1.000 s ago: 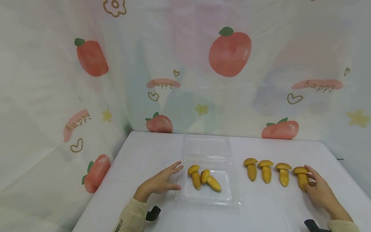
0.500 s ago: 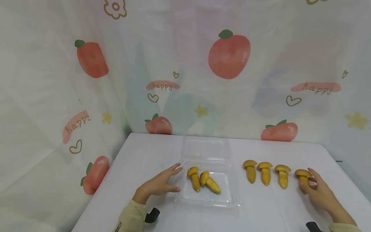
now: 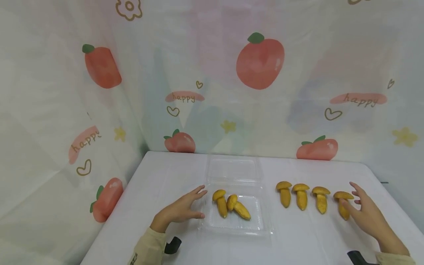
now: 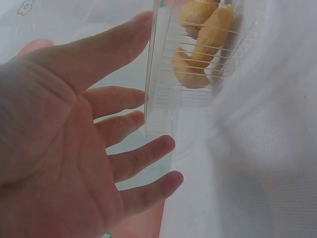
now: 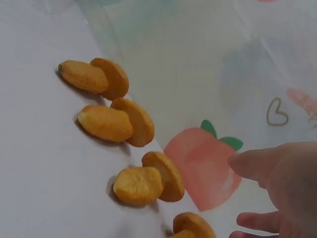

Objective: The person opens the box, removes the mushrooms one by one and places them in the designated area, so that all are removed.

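Two yellow mushrooms (image 3: 221,204) lie in the clear plastic box (image 3: 232,231), whose lid is folded back. My left hand (image 3: 180,210) has its fingers spread at the box's left edge; in the left wrist view the hand (image 4: 74,144) is beside the box wall (image 4: 152,74). On the right, several mushrooms stand in a row, caps to the back. My right hand (image 3: 367,213) hovers at the rightmost mushroom (image 3: 343,206), fingers apart and not curled round it. The right wrist view shows the hand (image 5: 287,188) clear of the row's mushrooms (image 5: 138,186).
The white table (image 3: 298,239) meets a patterned cloth backdrop (image 3: 212,121) at the back and left. Black straps or mounts (image 3: 173,245) hang below both wrists.
The fingers of my right hand have come off the rightmost mushroom and opened, and the mushroom lies on the table. My left hand has stayed at the box.
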The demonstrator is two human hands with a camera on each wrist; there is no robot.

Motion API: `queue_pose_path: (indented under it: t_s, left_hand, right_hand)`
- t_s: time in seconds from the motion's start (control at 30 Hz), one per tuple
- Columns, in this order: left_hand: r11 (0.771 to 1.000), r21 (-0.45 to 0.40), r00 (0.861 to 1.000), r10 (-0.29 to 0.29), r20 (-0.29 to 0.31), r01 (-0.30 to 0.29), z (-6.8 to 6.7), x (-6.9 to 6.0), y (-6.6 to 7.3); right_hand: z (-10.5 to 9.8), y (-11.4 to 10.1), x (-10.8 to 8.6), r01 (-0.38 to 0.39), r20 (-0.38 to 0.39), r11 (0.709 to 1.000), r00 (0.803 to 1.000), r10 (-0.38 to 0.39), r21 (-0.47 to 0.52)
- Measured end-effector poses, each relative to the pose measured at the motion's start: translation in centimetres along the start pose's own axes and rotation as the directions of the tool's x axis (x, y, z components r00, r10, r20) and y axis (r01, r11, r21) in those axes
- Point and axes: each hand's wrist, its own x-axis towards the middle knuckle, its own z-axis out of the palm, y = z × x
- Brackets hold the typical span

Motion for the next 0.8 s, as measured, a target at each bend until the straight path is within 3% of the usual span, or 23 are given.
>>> queue_pose_path:
  t_s: [0.2,0.4,0.63,0.8]
  left_hand:
    - [1.0,0.006,1.0,0.006,-0.001,-0.006,0.0,0.0,0.1]
    - [1.0,-0.003,1.0,0.004,0.004,-0.004,0.1,0.0,0.1]
    - [1.0,-0.006,1.0,-0.011,0.005,0.011,0.1,0.0,0.2]
    - [1.0,-0.002,1.0,-0.007,0.0,0.007,0.2,0.0,0.1]
  right_hand:
    - [0.4,-3.6,-0.8,0.105,-0.063,0.993,0.993,-0.101,0.054]
    - [1.7,-6.8,-1.8,0.193,-0.065,0.977,0.98,-0.188,0.089]
    - [3.5,-10.7,-2.4,0.342,-0.068,0.933,0.939,-0.337,0.107]
    - [5.0,-13.6,-2.8,0.397,-0.046,0.907,0.918,-0.394,0.142]
